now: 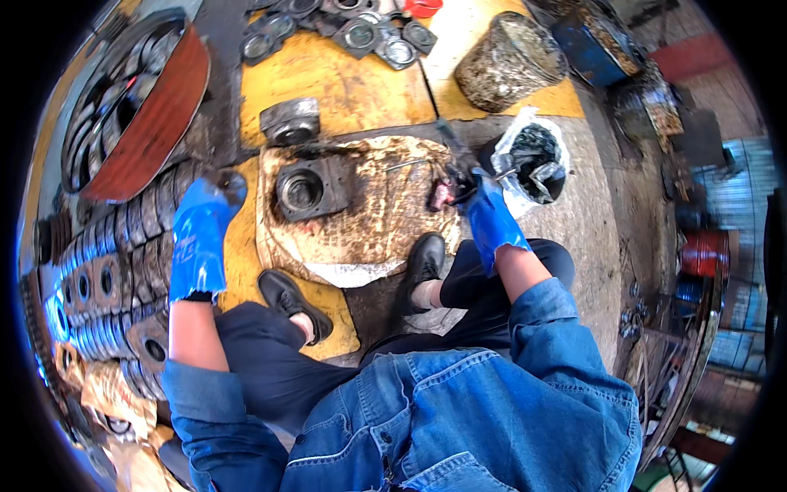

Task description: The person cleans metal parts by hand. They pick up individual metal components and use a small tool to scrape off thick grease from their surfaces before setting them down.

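My left hand (199, 234), in a blue rubber glove, is beside the rows of stacked dark metal parts (160, 197). Its fingertips are blackened and blurred, so their grip cannot be made out. My right hand (493, 220), gloved alike, is closed at the right edge of a greasy sack (377, 221). A dark, brush-like object (456, 141) sticks out beyond its fingers; what they grip is unclear. Just left of them lies a pinkish lump (441, 195). On the sack sits a square metal block with a round bore (332, 187), apart from both hands.
Another metal part (291, 121) stands behind the sack. Several square parts with round bores (361, 33) lie farther back. A grimy bucket (500, 70) and a bin with a white plastic liner (561, 164) stand right. At far left is a red-sided container (156, 123) of metal rings.
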Action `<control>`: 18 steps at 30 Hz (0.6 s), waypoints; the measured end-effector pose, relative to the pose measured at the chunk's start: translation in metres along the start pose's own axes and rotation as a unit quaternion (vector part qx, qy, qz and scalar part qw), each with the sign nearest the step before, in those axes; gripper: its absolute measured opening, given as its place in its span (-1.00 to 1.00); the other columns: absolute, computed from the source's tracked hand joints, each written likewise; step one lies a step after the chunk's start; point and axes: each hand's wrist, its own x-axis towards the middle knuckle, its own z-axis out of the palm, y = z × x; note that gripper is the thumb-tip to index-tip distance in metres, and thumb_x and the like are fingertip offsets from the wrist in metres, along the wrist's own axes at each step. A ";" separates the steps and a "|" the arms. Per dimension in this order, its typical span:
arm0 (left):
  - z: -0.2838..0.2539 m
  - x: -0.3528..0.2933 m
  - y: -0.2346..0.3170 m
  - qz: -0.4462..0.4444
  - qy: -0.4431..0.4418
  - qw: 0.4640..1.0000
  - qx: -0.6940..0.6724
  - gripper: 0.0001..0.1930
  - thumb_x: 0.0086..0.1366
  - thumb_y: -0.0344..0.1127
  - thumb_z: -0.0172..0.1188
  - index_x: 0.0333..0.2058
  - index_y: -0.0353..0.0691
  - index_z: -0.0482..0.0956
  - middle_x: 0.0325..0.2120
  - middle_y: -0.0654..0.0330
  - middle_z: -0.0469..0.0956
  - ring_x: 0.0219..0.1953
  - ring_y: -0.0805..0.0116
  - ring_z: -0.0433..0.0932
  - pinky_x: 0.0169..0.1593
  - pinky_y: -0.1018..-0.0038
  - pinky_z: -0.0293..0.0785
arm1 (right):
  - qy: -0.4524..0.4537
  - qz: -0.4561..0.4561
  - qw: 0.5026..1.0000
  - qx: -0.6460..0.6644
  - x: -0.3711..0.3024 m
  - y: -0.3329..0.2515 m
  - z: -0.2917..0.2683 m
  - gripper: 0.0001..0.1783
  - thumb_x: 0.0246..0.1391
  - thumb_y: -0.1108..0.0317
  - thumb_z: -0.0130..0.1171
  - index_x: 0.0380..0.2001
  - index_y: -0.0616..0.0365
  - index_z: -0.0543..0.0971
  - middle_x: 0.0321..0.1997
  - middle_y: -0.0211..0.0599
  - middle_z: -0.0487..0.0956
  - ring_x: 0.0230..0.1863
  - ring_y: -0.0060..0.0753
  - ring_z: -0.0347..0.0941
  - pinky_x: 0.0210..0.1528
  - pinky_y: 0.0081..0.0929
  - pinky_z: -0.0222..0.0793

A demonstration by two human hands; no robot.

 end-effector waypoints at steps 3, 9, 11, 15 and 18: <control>0.016 0.007 -0.026 -0.011 -0.040 0.997 -0.064 -0.69 0.11 -0.10 0.18 -0.23 -0.15 0.61 -0.34 -0.06 0.60 -0.24 -0.07 0.57 -0.20 0.22 0.48 | 0.076 -0.236 0.941 -0.231 0.015 -0.036 -0.056 -0.78 0.05 0.29 0.09 -0.32 0.19 0.59 -0.51 -0.23 0.56 -0.53 -0.29 0.48 -0.48 -0.29 0.41; 0.029 0.012 -0.005 -0.034 -0.025 0.998 -0.040 -0.63 0.10 -0.05 0.21 -0.18 -0.13 0.60 -0.26 -0.06 0.59 -0.17 -0.06 0.55 -0.11 0.23 0.47 | 0.249 -0.282 0.674 -0.636 0.093 -0.062 -0.166 -0.80 -0.02 0.35 0.07 -0.39 0.22 0.60 -0.38 0.03 0.60 -0.41 0.03 0.56 -0.32 -0.17 0.48; 0.010 0.007 -0.018 -0.075 0.006 0.997 -0.007 -0.62 0.10 -0.03 0.22 -0.18 -0.12 0.61 -0.24 -0.05 0.59 -0.14 -0.05 0.54 -0.09 0.24 0.47 | 0.199 -0.335 0.488 -0.781 0.057 -0.027 -0.086 -0.78 -0.09 0.35 0.11 -0.38 0.20 0.63 -0.38 0.06 0.59 -0.32 0.06 0.56 -0.27 -0.17 0.47; -0.004 -0.009 0.021 -0.037 -0.004 0.999 0.034 -0.64 0.11 -0.05 0.21 -0.18 -0.11 0.61 -0.26 -0.04 0.59 -0.16 -0.03 0.55 -0.09 0.24 0.47 | 0.043 -0.364 0.317 -0.875 0.041 -0.034 -0.082 -0.80 -0.13 0.33 0.15 -0.45 0.21 0.63 -0.37 0.00 0.59 -0.29 0.01 0.54 -0.24 -0.22 0.45; -0.023 -0.015 0.039 -0.048 -0.010 0.998 0.035 -0.67 0.11 -0.09 0.21 -0.19 -0.11 0.61 -0.31 -0.04 0.60 -0.19 -0.03 0.56 -0.13 0.23 0.48 | -0.026 -0.331 0.399 -0.855 -0.028 -0.055 -0.010 -0.81 -0.09 0.37 0.13 -0.46 0.29 0.60 -0.39 0.05 0.56 -0.32 0.06 0.51 -0.28 -0.24 0.43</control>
